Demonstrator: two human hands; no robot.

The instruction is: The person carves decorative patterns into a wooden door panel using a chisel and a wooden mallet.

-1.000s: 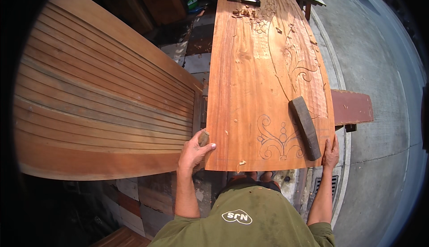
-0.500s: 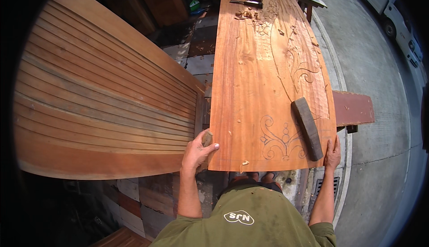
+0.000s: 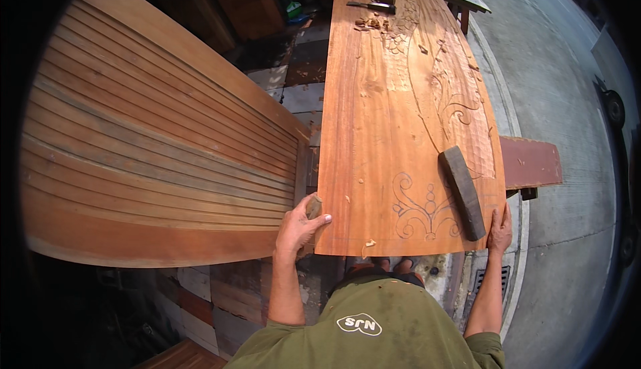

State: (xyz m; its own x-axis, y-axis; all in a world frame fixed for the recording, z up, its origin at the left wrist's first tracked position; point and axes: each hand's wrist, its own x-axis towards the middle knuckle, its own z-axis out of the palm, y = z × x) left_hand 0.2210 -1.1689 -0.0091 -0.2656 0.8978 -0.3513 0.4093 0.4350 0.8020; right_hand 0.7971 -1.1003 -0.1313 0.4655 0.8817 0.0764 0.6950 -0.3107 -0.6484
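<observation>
A carved wooden panel (image 3: 377,122) lies lengthwise before me, with scroll carving and a pencilled ornament near its near end. My left hand (image 3: 300,225) is closed at its left near corner, thumb on the edge, around a small light wooden piece (image 3: 314,209). On the opposite edge, my right hand (image 3: 499,232) grips the panel, fingers along its side. A dark wooden block (image 3: 462,192) rests on the panel near my right hand. Two chisels (image 3: 374,7) and some shavings (image 3: 370,23) lie on the far part.
A grooved wooden panel (image 3: 160,135) stands at left, close to my left hand. A maroon board (image 3: 531,162) juts out beneath the carved panel at right. Tiled ground (image 3: 207,295), a drain grate (image 3: 489,282) and a concrete roadway (image 3: 561,249) surround me, with a vehicle wheel (image 3: 613,107) at far right.
The carved panel, its tools and both my hands appear shifted slightly right in the picture. On the road, a white vehicle seen half a second ago has moved mostly out of view.
</observation>
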